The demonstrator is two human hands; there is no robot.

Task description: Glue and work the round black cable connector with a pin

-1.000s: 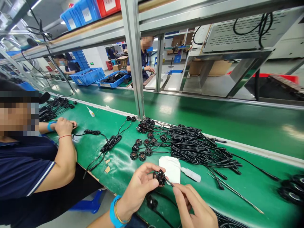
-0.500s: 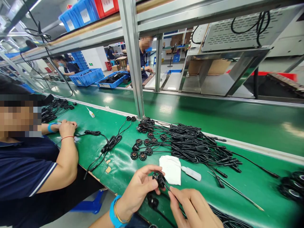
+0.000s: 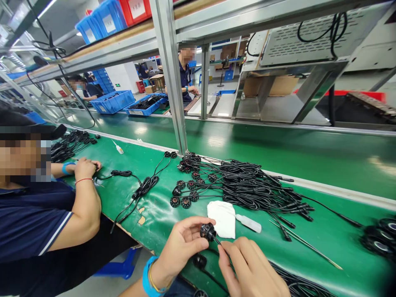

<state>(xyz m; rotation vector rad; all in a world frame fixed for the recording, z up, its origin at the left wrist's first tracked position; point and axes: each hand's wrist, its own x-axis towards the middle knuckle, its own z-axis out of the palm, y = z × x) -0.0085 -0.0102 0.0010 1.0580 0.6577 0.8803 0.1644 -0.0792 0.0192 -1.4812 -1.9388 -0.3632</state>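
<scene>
Shifted slightly since a second ago, the right hand (image 3: 252, 270) has been brought in from 4 o'clock until its fingertips meet the thin tool at the small black round part (image 3: 207, 232), which is pinched between thumb and fingers of the left hand (image 3: 182, 247) just above the green desk (image 3: 309, 264) edge. Both grips are closed (the right on the tool, the left on the part). A white cloth (image 3: 222, 218) and a small white bottle (image 3: 249, 223) lie at 12 o'clock, beside a heap of black cables (image 3: 247, 187). Blue bins (image 3: 113, 101) at 10 o'clock are seen holding dark cable bundles; a co-worker's hand (image 3: 84, 168) rests at 9 o'clock.
</scene>
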